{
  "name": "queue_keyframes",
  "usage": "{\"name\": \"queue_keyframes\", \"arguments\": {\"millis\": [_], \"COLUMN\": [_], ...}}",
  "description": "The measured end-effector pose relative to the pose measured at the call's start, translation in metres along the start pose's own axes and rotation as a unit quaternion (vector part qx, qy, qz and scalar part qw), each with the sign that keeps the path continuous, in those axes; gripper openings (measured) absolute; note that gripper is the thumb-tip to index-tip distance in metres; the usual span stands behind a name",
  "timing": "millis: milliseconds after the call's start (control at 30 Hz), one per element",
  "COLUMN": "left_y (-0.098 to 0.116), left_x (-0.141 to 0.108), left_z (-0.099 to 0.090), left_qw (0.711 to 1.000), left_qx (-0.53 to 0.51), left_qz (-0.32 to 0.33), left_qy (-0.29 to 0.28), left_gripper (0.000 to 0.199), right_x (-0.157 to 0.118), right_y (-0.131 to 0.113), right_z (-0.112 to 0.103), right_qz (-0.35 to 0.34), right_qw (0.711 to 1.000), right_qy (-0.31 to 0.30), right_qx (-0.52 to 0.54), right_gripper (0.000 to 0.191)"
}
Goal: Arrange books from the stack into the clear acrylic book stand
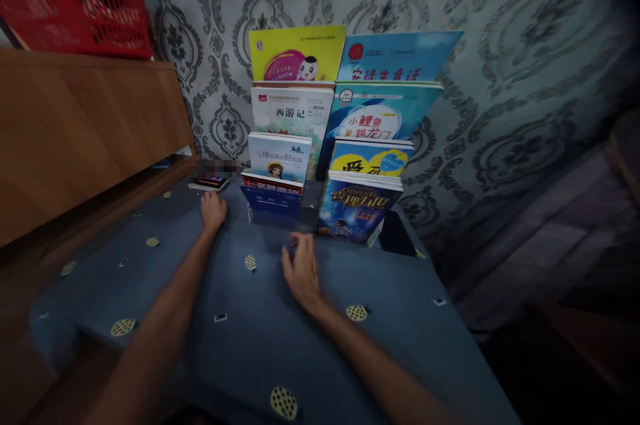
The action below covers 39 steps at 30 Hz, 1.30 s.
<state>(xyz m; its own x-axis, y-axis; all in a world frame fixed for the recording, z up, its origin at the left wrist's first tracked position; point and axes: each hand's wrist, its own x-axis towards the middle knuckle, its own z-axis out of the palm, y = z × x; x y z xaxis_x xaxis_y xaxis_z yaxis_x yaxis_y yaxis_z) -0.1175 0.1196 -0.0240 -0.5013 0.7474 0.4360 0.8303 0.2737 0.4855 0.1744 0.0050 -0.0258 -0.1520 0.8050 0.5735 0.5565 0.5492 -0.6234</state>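
Note:
My left hand (214,211) lies on the tablecloth with its fingers out, just in front of a small dark-topped stack of books (212,183); whether the fingertips touch it I cannot tell. My right hand (302,271) is slightly blurred, thumb and fingers apart and a little curled, in front of the book rack. Books stand there in two stepped columns. At the front left is a dark blue book (273,206), behind it a white one with a cartoon girl (279,157). The right column has a blue-purple storybook (353,211) in front and a yellow-and-blue book (373,159) behind it.
A blue tablecloth with pineapple prints (240,358) covers the table. To the left, a wooden cabinet (90,138) carries a red plastic basket (100,5). Patterned wallpaper (210,45) rises behind the books. A dark flat object (397,236) sits at the rack's right.

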Motion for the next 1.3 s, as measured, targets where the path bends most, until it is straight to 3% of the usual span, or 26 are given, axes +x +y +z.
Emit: {"name": "queue_keyframes", "arguments": {"millis": [100,167,533,833,1167,1300], "left_y": [-0.002,-0.004,-0.012,-0.009,0.003,0.008], "left_x": [0.016,0.026,0.062,0.057,0.032,0.017], "left_z": [0.003,0.006,0.019,0.009,-0.004,-0.007], "left_qw": [0.998,0.995,0.975,0.946,0.921,0.911], "left_qx": [0.055,0.087,0.198,0.274,0.332,0.349], "left_qz": [0.008,0.017,0.068,0.147,0.160,0.158], "left_qy": [-0.019,-0.034,-0.080,-0.091,-0.129,-0.154], "left_gripper": [0.050,0.053,0.051,0.044,0.030,0.037], "right_x": [-0.005,-0.005,-0.002,-0.001,0.001,0.002], "right_y": [-0.006,-0.008,-0.007,-0.005,-0.003,-0.004], "right_z": [0.001,0.003,0.004,0.003,0.006,0.005], "right_qz": [-0.064,-0.086,-0.102,-0.084,-0.080,-0.074], "right_qw": [0.992,0.985,0.976,0.979,0.977,0.978], "right_qy": [-0.110,-0.146,-0.191,-0.183,-0.197,-0.195], "right_qx": [-0.003,-0.014,-0.029,0.012,-0.003,0.024], "right_gripper": [0.021,0.022,0.021,0.023,0.021,0.023]}}
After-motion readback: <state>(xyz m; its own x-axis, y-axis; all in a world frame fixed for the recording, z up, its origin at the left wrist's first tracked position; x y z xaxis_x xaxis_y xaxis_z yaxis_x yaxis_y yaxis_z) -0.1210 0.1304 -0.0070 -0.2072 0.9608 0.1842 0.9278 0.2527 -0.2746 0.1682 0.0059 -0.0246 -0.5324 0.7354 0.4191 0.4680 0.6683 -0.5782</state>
